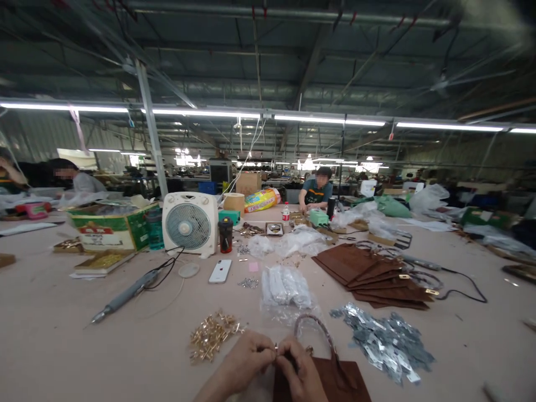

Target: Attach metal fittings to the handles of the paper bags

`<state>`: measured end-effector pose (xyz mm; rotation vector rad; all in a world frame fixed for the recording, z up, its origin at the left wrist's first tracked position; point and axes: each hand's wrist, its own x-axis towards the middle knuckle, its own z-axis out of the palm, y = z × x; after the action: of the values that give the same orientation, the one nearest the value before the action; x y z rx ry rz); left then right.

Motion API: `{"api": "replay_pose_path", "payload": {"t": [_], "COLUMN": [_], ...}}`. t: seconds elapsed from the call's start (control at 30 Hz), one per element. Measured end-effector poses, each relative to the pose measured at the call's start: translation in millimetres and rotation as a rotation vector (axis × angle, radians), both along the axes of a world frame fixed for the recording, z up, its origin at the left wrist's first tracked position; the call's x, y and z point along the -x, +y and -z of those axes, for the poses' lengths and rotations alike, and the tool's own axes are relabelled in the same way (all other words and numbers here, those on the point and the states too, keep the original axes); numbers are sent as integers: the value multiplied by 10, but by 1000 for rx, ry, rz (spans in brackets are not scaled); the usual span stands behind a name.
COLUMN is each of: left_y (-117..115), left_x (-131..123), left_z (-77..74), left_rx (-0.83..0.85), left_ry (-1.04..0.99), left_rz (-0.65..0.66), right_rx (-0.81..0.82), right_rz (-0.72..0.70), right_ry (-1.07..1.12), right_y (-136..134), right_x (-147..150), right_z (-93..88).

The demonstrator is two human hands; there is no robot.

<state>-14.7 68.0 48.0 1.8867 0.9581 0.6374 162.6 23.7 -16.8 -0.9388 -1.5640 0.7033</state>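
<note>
Across the scene spreads a broad, pale pinkish tabletop [125, 357]. On its right lies a fanned stack of flat dark-brown bags [355, 271]. Near, at the centre, rests a single brown bag with a curved handle [345, 379]; right of it, a heap of flat silver metal plates [387, 340]. Over the single bag's left side, the left hand [247, 360] and right hand [299, 368] meet, fingertips pinching a tiny shiny metal piece [276, 347].
</note>
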Motion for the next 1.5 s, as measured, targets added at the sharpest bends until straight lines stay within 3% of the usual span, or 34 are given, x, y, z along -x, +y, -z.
{"api": "replay_pose_path", "payload": {"t": [0.1, 0.23, 0.3, 0.37, 0.47, 0.57, 0.67, 0.77, 0.87, 1.0, 1.07, 1.13, 1.27, 1.33, 1.4, 1.5], "left_y": [47, -17, -60, -82, -80, -60, -85, -190, -296, -297, -250, -199, -103, -34, 50, 146], "left_x": [-25, 158, 378, 683, 1268, 1883, 2359, 2627, 2704, 2483, 2178, 1734, 678, 254, -11, -121], "left_z": [34, -137, -243, -307, -297, -144, 141, 437, 580, 481, 374, 283, 235, 266, 309, 382], "left_rx": [-47, -236, -386, -568, -784, -895, -886, -825, -879, -1009, -1049, -1020, -719, -556, -407, -289], "left_ry": [-60, -30, 15, 95, 314, 549, 705, 731, 714, 660, 572, 454, 386, 365, 304, 200], "left_rz": [-145, -301, -310, -308, -268, -206, -236, -263, -319, -451, -484, -436, -150, -111, -100, -105], "right_rx": [-27, 80, 105, 90, 119, 147, 167, 182, 182, 196, 204, 208, 219, 221, 218, 204], "right_rz": [52, 421, 584, 577, 528, 519, 490, 461, 448, 448, 443, 438, 432, 425, 419, 413], "right_ry": [34, 342, 624, 844, 922, 884, 798, 700, 623, 563, 579, 603, 635, 644, 668, 773], "right_y": [38, 52, 97, 162, 223, 222, 200, 179, 172, 196, 209, 212, 185, 168, 161, 173], "right_x": [-30, -214, -330, -420, -464, -420, -355, -311, -293, -295, -300, -305, -314, -320, -332, -360], "right_z": [35, -7, -5, 39, 128, 165, 152, 125, 118, 154, 172, 176, 141, 118, 106, 112]}}
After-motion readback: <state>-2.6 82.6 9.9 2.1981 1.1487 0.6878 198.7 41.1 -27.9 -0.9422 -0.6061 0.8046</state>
